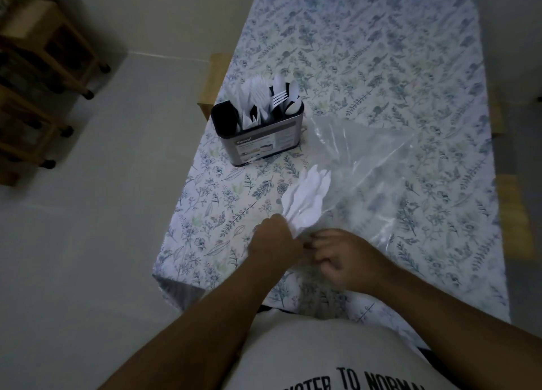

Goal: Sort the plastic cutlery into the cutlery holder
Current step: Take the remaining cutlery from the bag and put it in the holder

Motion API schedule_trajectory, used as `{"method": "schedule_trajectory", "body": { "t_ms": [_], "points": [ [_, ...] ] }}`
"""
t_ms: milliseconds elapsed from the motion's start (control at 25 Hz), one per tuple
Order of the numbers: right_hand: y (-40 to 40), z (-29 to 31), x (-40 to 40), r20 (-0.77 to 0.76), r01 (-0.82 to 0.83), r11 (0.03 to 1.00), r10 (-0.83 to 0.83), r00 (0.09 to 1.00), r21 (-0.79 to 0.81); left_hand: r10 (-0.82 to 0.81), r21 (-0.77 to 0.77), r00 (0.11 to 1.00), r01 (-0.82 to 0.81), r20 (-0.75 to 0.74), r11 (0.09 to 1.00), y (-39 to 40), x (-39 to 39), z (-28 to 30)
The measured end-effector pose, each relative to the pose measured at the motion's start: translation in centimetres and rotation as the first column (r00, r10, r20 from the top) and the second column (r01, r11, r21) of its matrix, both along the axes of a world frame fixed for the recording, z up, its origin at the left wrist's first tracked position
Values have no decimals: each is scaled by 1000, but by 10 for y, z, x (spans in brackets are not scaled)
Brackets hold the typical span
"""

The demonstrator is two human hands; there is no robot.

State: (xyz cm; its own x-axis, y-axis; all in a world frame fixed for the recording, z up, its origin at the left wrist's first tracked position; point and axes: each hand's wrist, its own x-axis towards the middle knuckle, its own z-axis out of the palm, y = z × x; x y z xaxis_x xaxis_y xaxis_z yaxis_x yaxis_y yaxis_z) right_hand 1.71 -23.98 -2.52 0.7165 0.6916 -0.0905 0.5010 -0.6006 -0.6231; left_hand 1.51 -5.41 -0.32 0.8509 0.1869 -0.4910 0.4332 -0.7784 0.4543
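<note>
Head view shows your left hand (pixel 274 237) clenched round the handles of a fanned bunch of white cutlery (pixel 305 200), the working ends spreading up and away from your fist; they look like knives, though the blur makes that a guess. Gripping them low by the handles leaves the ends free, so you can square the bunch before dropping it in. Your right hand (pixel 343 257) sits just beside that fist, fingers curled toward the handle ends; whether it pinches a piece or only steadies the bunch, you cannot tell from here. Beyond your grip and slightly left stands the holder (pixel 258 143), well apart from the bunch, with forks and spoons upright in its middle and right compartments. Its left compartment looks dark and seems vacant, which is likely where this bunch belongs. Right of your grip lies a clear bag (pixel 375 166), flat on the tablecloth (pixel 381 67), apparently what the cutlery came in. Judging by the filled compartments, you are near the end of the sorting.
</note>
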Motion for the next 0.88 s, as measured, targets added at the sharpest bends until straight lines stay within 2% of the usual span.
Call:
{"method": "schedule_trajectory", "body": {
  "t_ms": [80, 120, 200, 320, 400, 480, 600, 640, 720, 800, 880],
  "points": [
    [-6, 2, -4, -133, 333, 930, -314, 940, 155, -10, -11, 1000, 11, 19, 1000, -5, -7, -7],
    [-7, 2, -6, -176, 406, 902, -380, 908, 144, 2, -25, 999, -1, 37, 1000, -6, -10, -9],
    [-8, -5, -9, -162, 411, 909, -397, 903, 63, 24, -45, 998, -21, 58, 999, -6, -14, -10],
    [-8, -13, -9, -139, 416, 901, -430, 892, -121, 7, 25, 999, -9, 47, 1000, 0, -16, -8],
    [-5, -12, -8, -127, 390, 891, -425, 896, -231, 30, -9, 999, -29, 41, 1000, 5, -15, -10],
    [-2, -9, -5, -155, 487, 843, -525, 837, -227, 80, -74, 996, -77, 41, 994, 8, -13, -13],
    [9, 0, 0, -274, 673, 737, -660, 700, -56, 119, -119, 990, -110, 72, 987, 13, -11, -16],
    [12, 3, -1, -293, 672, 741, -643, 707, -5, 134, -144, 988, -122, 75, 982, 14, -11, -16],
    [19, 8, -7, -229, 554, 832, -535, 813, 22, 134, -175, 987, -118, 84, 977, 18, -12, -15],
    [25, 8, -12, -151, 373, 927, -375, 915, -39, 121, -168, 987, -102, 107, 980, 22, -15, -12],
    [24, 2, -12, -112, 262, 956, -276, 954, -130, 146, -159, 979, -123, 143, 980, 28, -17, -10]
  ]
}}
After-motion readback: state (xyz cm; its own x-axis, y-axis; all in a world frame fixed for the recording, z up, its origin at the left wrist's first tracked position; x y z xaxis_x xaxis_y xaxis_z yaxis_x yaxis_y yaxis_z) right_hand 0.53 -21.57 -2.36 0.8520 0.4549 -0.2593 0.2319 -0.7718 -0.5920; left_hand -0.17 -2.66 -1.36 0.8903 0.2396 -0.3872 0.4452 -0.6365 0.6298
